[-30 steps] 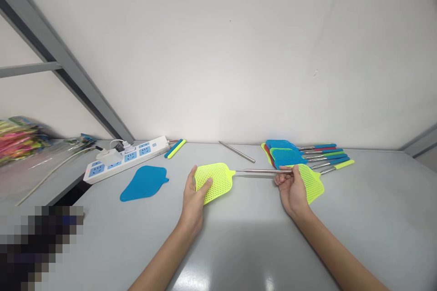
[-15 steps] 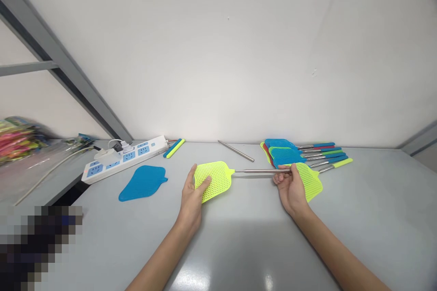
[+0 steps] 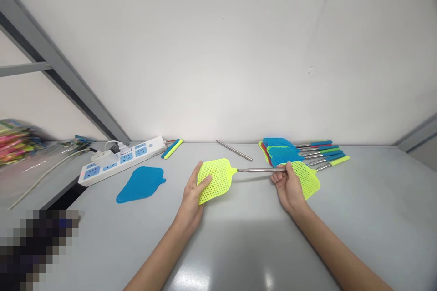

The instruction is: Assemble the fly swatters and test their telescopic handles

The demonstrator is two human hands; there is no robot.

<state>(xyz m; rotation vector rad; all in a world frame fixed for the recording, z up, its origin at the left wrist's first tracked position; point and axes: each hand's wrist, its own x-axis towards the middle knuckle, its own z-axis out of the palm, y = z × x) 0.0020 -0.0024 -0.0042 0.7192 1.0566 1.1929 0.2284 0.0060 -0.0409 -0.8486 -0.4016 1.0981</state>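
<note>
Left hand [image 3: 191, 198] around yellow paddle [image 3: 219, 183]

Compared w/ 1 sec ago, the L hand [image 3: 193, 196] and the yel. mesh head [image 3: 218, 185] it holds are a bit nearer to the R hand [image 3: 290, 189], and slightly higher in view. The visible part of the metal shaft [image 3: 262, 170] btw. them is now shorter. The camera view also shifts a little: the blue mesh head [image 3: 140, 184], the power strip [image 3: 123, 161], the loose metal rod [image 3: 234, 150] and the swatter pile [image 3: 284, 156] all appear approx. equally more to the left.
</note>
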